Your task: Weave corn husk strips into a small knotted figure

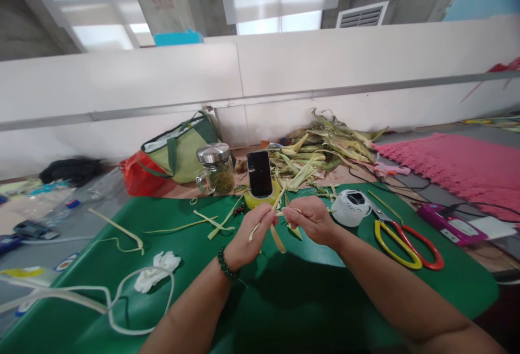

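Both of my hands meet over the middle of the green table (195,300). My left hand (251,235), with a dark green bead bracelet (226,263) at the wrist, is closed on pale strips of corn husk (278,240). Opposite it, my right hand (311,219) pinches the same strips, thumb and fingers together. Husk ends stick out above and below the hands; how the strips cross between the fingers is hidden. Just behind stands a phone (259,174) propped on a yellow roll (260,200). Loose husk strips (219,224) lie to the left.
Red-and-yellow scissors (400,235) and a white round container (350,210) lie at right. A glass jar (217,172), a green bag (179,150) and a husk pile (329,145) stand behind. White cable (138,332) and crumpled tissue (156,271) lie at left; a purple power strip (450,224) sits far right.
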`<state>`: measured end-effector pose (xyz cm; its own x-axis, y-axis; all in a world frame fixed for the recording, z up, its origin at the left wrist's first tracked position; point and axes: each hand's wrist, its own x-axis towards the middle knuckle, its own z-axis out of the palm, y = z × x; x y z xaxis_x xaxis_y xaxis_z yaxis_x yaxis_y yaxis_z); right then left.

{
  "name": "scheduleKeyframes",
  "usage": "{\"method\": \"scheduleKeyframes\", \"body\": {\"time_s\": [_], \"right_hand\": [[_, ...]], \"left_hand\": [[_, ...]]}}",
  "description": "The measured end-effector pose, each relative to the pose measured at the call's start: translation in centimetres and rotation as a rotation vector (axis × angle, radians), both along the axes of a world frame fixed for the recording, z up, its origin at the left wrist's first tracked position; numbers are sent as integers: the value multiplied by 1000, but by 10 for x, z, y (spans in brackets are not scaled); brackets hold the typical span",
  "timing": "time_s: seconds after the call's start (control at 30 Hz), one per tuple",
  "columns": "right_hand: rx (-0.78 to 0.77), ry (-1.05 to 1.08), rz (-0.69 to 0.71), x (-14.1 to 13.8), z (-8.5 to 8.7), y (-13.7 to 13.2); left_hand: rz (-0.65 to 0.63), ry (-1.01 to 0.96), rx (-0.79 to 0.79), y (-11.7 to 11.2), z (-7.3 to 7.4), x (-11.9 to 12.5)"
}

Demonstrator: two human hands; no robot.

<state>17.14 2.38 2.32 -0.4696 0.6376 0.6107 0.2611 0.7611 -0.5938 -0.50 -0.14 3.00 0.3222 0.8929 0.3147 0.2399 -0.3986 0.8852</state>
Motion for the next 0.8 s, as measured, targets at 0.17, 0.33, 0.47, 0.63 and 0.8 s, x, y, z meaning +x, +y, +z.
{"method": "scheduleKeyframes", "body": {"time_s": [0.17,0.33,0.47,0.63,0.8], "right_hand": [[-320,72,-17,-3,-3,10],[-484,-91,172,-17,-12,10],[-300,-150,105,-23,-17,2],[148,-332,-81,-23,-17,-3],[288,-397,-142,-23,-16,-8]], "left_hand": [[30,-104,-140,7,-7,0],[73,-128,-84,9,-13,1],[153,-45,19,6,-11,1],[245,-26,63,6,-13,3],[297,-46,129,8,-15,2]]}}
